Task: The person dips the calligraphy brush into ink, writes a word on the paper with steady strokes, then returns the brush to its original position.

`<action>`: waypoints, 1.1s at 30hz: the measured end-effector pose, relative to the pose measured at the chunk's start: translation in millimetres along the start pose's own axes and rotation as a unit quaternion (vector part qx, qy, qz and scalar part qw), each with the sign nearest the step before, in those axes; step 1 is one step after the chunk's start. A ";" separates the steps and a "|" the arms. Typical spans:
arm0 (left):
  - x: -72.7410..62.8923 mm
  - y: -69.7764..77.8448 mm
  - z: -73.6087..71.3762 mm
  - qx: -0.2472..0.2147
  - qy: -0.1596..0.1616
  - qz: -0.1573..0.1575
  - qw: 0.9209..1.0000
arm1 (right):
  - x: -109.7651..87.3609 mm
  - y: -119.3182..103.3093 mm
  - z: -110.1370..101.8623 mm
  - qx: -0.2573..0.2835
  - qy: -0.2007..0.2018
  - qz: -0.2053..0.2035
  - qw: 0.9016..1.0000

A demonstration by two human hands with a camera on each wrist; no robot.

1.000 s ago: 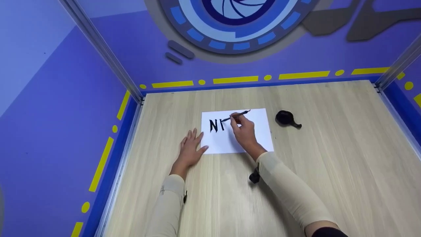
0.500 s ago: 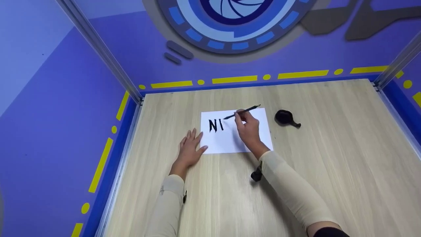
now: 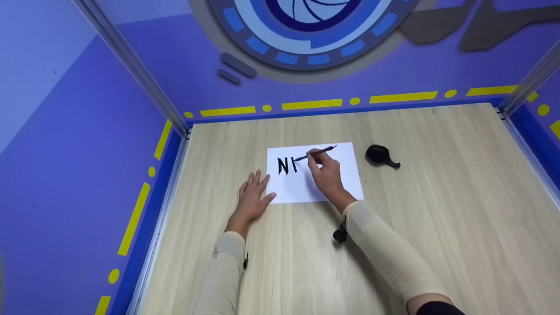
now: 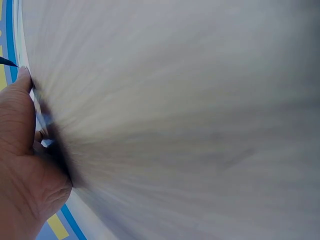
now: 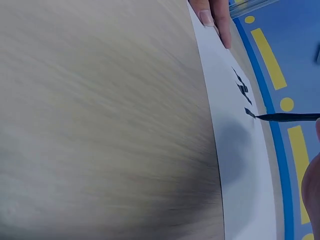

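Note:
A white sheet of paper (image 3: pixel 297 190) lies on the table, bearing bold black strokes (image 3: pixel 283 166) that read like an N with an upright bar to its right. My right hand (image 3: pixel 326 175) pinches a dark brush (image 3: pixel 321 151) over the sheet, its tip at the top of the upright bar. In the right wrist view the brush (image 5: pixel 287 117) points at the end of the nearest black stroke (image 5: pixel 249 112). My left hand (image 3: pixel 253 199) rests spread on the sheet's left edge, thumb and fingertips on the paper. The left wrist view shows part of that hand (image 4: pixel 20 120).
A black, shallow dish with a short handle (image 3: pixel 378 155) sits on the wooden table (image 3: pixel 437 210) to the right of the paper. Purple-blue panels (image 3: pixel 175 78) with yellow marks stand at the back and both sides. A small black device (image 3: pixel 340 235) hangs at my right wrist.
The brush lifted a little away up and right half a second ago, then came back left to the top of the upright bar. My left hand has stayed in place.

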State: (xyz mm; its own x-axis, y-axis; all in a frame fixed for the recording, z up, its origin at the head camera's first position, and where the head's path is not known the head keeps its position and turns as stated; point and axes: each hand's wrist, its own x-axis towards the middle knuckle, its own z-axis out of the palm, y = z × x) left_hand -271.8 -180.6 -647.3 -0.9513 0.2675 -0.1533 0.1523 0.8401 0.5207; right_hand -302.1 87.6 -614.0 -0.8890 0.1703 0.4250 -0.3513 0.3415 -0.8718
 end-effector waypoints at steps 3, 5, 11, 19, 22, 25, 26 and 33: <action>-0.2 0.7 0.4 0.000 0.000 -0.001 1.000 | -1.3 0.5 0.9 -0.005 0.001 0.002 1.000; -0.1 0.8 0.5 0.000 -0.001 -0.002 1.000 | -1.4 0.3 1.1 -0.006 0.001 0.003 1.000; 0.1 1.3 0.0 0.001 -0.003 -0.008 1.000 | -0.8 -1.1 -0.9 -0.016 -0.011 0.014 1.000; -0.4 1.3 0.3 0.002 -0.002 -0.006 1.000 | 2.2 -3.2 -1.2 -0.022 -0.015 0.033 0.999; -0.7 0.6 0.7 0.002 0.002 -0.004 1.000 | 4.3 -2.8 0.3 -0.025 -0.014 0.032 0.999; -0.8 0.9 0.5 0.001 0.001 -0.005 1.000 | 6.8 -2.7 0.7 -0.029 -0.020 0.032 0.999; -0.7 1.2 0.1 0.000 0.000 -0.006 1.000 | 7.8 -2.8 0.8 -0.030 -0.022 0.032 0.999; -1.1 3.1 -2.0 -0.002 -0.003 -0.012 1.000 | 13.8 -4.4 1.7 -0.045 -0.031 0.016 0.998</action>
State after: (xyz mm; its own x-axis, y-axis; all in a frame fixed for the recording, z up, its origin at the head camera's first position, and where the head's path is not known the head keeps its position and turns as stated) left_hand -270.8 -179.2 -643.9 -0.9532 0.2504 -0.1695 0.1294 0.8445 0.5198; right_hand -313.3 86.8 -604.7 -0.9170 0.1266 0.3783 -0.2961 0.4192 -0.8582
